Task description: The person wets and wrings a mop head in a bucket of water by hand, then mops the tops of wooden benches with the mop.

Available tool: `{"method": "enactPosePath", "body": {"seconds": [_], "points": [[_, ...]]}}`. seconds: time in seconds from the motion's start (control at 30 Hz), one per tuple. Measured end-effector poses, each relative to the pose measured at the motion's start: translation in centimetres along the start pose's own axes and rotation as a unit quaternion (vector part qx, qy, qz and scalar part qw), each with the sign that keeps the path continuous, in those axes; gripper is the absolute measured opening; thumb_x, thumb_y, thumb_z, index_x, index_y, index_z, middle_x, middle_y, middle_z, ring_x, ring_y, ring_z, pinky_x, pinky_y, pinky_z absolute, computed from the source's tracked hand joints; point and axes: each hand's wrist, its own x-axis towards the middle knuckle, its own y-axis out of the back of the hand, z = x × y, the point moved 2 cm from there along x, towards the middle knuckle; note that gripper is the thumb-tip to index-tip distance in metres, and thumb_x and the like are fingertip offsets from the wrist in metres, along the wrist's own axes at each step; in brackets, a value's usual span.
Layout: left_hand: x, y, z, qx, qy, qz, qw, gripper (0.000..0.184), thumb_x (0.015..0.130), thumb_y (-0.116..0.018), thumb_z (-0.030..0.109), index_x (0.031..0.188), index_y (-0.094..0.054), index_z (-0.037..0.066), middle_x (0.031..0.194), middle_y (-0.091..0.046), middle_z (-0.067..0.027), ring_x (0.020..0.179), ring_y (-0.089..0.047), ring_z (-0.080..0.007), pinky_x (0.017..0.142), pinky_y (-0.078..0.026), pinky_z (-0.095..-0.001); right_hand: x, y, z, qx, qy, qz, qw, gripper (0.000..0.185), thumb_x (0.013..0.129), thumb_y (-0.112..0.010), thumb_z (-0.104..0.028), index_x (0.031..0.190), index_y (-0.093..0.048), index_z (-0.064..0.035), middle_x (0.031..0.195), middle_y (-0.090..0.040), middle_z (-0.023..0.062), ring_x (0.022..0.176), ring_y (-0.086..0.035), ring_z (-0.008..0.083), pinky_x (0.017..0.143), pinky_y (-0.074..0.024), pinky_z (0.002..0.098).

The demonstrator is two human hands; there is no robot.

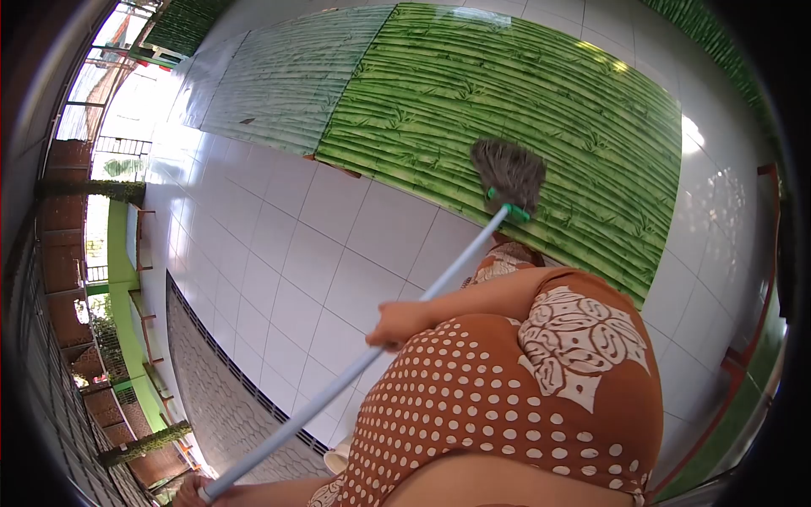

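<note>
A mop [512, 175] with grey strands and a green clamp lies against the near side of a glossy green bamboo-print surface [541, 93]. Its long pale-blue handle [325, 395] slants down to the lower left. Partway along it, my right hand [399, 324] is closed around the pole. Near the handle's end, at the bottom left, my left hand [193, 490] also grips it, partly cut off by the dark frame edge. My brown dress with white dots [473, 380] fills the lower middle.
White floor tiles [308, 228] surround the bamboo-print surface. A paler printed panel [274, 84] adjoins it on the left. Grey paving [215, 372] runs beyond a dark grate strip. A low green wall with red-brown rails [152, 380] stands at left, and a red-edged ledge [733, 367] at right.
</note>
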Motion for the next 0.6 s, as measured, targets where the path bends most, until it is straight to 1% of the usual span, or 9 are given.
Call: {"method": "enactPosePath", "body": {"seconds": [0.1, 0.17, 0.23, 0.33, 0.43, 0.47, 0.5, 0.53, 0.6], "points": [[-2.0, 0.6, 2.1, -0.072, 0.076, -0.062, 0.993, 0.023, 0.09, -0.044, 0.027, 0.073, -0.037, 0.012, 0.05, -0.036, 0.0045, 0.042, -0.038, -0.0054, 0.044, -0.039, -0.0218, -1.7, -0.1, -0.4, 0.027, 0.071, 0.008, 0.997, 0.015, 0.073, -0.06, -0.026, 0.079, -0.051, -0.0149, 0.056, -0.055, -0.0001, 0.057, -0.058, 0.0259, 0.079, -0.0386, 0.0458], [-6.2, -6.1, -1.9, 0.05, 0.106, -0.085, 0.99, 0.03, 0.081, -0.041, 0.005, 0.056, -0.029, 0.015, 0.05, -0.028, 0.005, 0.042, -0.029, -0.0046, 0.048, -0.029, -0.0186, -4.7, 2.9, 1.4, -0.028, 0.067, 0.02, 0.997, 0.017, 0.072, -0.061, -0.026, 0.083, -0.052, -0.0164, 0.055, -0.055, 0.0, 0.055, -0.057, 0.0272, 0.079, -0.0393, 0.0455], [-10.9, -9.7, -6.9, -0.108, 0.19, -0.043, 0.975, 0.032, 0.081, -0.044, 0.004, 0.056, -0.028, 0.016, 0.05, -0.028, 0.0048, 0.042, -0.025, -0.0053, 0.047, -0.029, -0.019, -8.8, 7.3, 6.6, -0.132, 0.021, 0.045, 0.99, 0.017, 0.073, -0.06, -0.027, 0.085, -0.05, -0.0186, 0.057, -0.057, -0.0005, 0.056, -0.057, 0.0265, 0.075, -0.0408, 0.0446], [-20.0, -16.0, -16.4, -0.014, 0.201, -0.091, 0.975, 0.018, 0.086, -0.04, 0.008, 0.069, -0.035, 0.012, 0.049, -0.032, 0.0056, 0.045, -0.033, -0.0052, 0.056, -0.035, -0.0216, -18.2, 15.9, 16.3, -0.187, -0.102, 0.209, 0.954, 0.011, 0.069, -0.06, -0.02, 0.078, -0.054, -0.0217, 0.057, -0.054, -0.0009, 0.06, -0.056, 0.0243, 0.076, -0.0351, 0.0422], [-31.0, -25.0, -24.8, 0.138, 0.177, -0.264, 0.938, 0.008, 0.087, -0.038, 0.013, 0.079, -0.039, 0.01, 0.055, -0.04, 0.0019, 0.056, -0.042, -0.0108, 0.074, -0.038, -0.033, -27.7, 24.8, 23.3, -0.244, -0.357, 0.297, 0.852, 0.004, 0.072, -0.059, -0.014, 0.074, -0.059, -0.0179, 0.075, -0.057, 0.0027, 0.083, -0.055, 0.0243, 0.082, -0.0362, 0.0493], [-34.1, -28.0, -26.6, 0.11, 0.224, -0.29, 0.924, 0.008, 0.087, -0.037, 0.015, 0.083, -0.041, 0.009, 0.058, -0.043, 0.0007, 0.059, -0.045, -0.0127, 0.08, -0.039, -0.0369, -30.3, 28.4, 22.6, -0.272, -0.471, 0.254, 0.8, 0.005, 0.072, -0.061, -0.013, 0.077, -0.06, -0.0151, 0.082, -0.058, 0.0029, 0.092, -0.053, 0.0244, 0.082, -0.0363, 0.0506], [-36.7, -30.8, -28.2, -0.041, 0.385, -0.199, 0.9, 0.005, 0.084, -0.04, 0.013, 0.079, -0.039, 0.01, 0.061, -0.042, 0.0003, 0.068, -0.048, -0.0132, 0.082, -0.04, -0.0387, -32.3, 29.7, 23.5, -0.295, -0.497, 0.293, 0.762, 0.005, 0.072, -0.061, -0.01, 0.074, -0.059, -0.0132, 0.082, -0.057, 0.0041, 0.092, -0.052, 0.0236, 0.079, -0.0337, 0.0477], [-37.3, -32.2, -28.6, -0.06, 0.393, -0.199, 0.896, 0.005, 0.083, -0.041, 0.012, 0.078, -0.039, 0.011, 0.061, -0.041, 0.0, 0.067, -0.048, -0.0133, 0.083, -0.04, -0.0384, -34.0, 31.0, 23.8, -0.316, -0.522, 0.331, 0.72, 0.006, 0.072, -0.061, -0.006, 0.071, -0.058, -0.0113, 0.082, -0.056, 0.0054, 0.092, -0.05, 0.0229, 0.075, -0.0311, 0.0449], [-38.1, -34.8, -29.0, -0.102, 0.406, -0.191, 0.888, 0.007, 0.081, -0.043, 0.01, 0.077, -0.037, 0.011, 0.06, -0.041, -0.0007, 0.067, -0.047, -0.0136, 0.086, -0.04, -0.038, -35.3, 31.7, 24.2, -0.31, -0.5, 0.322, 0.742, 0.007, 0.072, -0.061, -0.006, 0.073, -0.057, -0.0114, 0.083, -0.056, 0.0044, 0.093, -0.05, 0.0237, 0.074, -0.0315, 0.0468]]}}
